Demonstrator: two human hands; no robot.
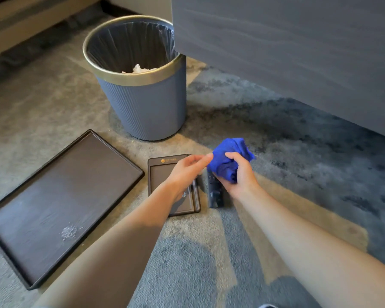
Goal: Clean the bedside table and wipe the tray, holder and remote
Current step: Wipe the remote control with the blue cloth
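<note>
1 dark rectangular tray lies flat on the carpet, long axis diagonal, droplets near its lower edge. 1 dark holder lies beside it, long axis front-to-back. 1 black remote lies parallel, just right. Right hand fingers clench 1 blue cloth; left hand fingers extend loosely, touching the cloth.

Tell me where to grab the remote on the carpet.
Probably the remote's near end, pinched across its long edges from above: it lies flat, its far end sits under the right hand and cloth, and the holder crowds its left side.
</note>
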